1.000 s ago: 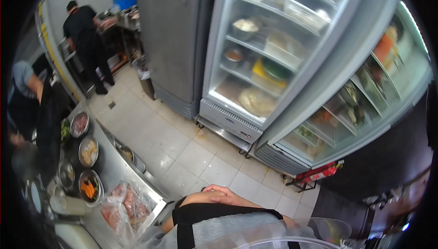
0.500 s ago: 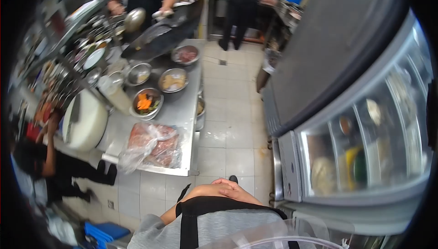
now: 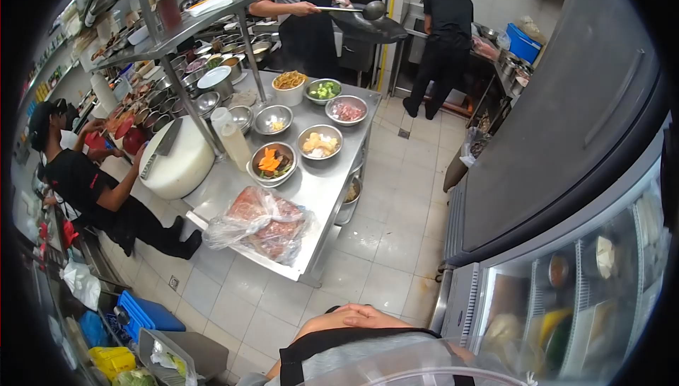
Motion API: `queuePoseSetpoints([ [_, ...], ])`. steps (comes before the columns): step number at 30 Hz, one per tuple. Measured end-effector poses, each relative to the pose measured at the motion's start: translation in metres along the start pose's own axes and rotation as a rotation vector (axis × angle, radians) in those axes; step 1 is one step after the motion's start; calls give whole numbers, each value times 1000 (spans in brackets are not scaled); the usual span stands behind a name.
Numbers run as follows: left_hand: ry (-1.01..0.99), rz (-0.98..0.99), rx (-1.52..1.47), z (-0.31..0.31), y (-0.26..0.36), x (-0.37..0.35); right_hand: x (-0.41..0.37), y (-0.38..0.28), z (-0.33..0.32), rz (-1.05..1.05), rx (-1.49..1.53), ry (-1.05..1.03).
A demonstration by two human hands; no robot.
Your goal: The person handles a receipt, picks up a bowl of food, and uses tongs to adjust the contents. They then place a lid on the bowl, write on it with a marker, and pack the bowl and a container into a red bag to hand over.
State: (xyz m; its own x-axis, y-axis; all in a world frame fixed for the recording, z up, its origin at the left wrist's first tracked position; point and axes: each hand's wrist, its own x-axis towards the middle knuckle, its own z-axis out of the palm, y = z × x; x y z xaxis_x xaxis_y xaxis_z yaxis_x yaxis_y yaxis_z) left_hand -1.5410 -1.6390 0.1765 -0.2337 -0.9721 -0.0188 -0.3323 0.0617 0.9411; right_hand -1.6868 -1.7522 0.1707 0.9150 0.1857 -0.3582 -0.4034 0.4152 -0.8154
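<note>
My left hand (image 3: 335, 314) and my right hand (image 3: 369, 317) rest folded together in front of my waist, at the bottom of the head view. The right one lies over the left with its visible fingers stretched out, and no object shows in it. Most of the left fingers are hidden. Beyond my hands, apart from them, is the steel table (image 3: 308, 248). A clear plastic bag of raw meat (image 3: 265, 220) lies on its near end. Behind the bag stand a bowl of sliced carrots and dark pieces (image 3: 271, 163) and a bowl of pale yellow pieces (image 3: 320, 144).
A person at the wok (image 3: 368, 26) holds a ladle (image 3: 373, 10). Another stands with their back turned (image 3: 445, 21). At left, a person in black (image 3: 85, 181) works near a round white block (image 3: 185, 166) with a cleaver on it. A glass-front fridge (image 3: 566, 301) borders my right.
The view has tilted up and shifted, so the table sits further right and more of the room shows. The cook's ladle is now level. My hands remain folded.
</note>
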Motion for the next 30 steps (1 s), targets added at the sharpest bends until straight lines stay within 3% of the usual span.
queuePoseSetpoints([
  [7, 31, -20, 16, 16, -6, 48, -39, 10, -42, -75, 17, 121],
  [13, 91, 61, 66, 16, -10, 91, -46, -22, -72, -45, 55, 101],
  [23, 280, 346, 312, -64, -51, 171, 32, -99, -171, -124, -69, 50],
  [25, 309, 208, 215, -100, -52, 182, 47, -124, -193, -169, -104, 127],
  [27, 302, -255, -179, -157, -26, 180, 62, -149, -220, -221, -114, 245],
  [28, 514, -133, -334, -171, -38, 181, 68, -162, -232, -231, -149, 340],
  [30, 746, -144, -520, -218, -37, 178, 77, -175, -269, -205, -50, 412],
])
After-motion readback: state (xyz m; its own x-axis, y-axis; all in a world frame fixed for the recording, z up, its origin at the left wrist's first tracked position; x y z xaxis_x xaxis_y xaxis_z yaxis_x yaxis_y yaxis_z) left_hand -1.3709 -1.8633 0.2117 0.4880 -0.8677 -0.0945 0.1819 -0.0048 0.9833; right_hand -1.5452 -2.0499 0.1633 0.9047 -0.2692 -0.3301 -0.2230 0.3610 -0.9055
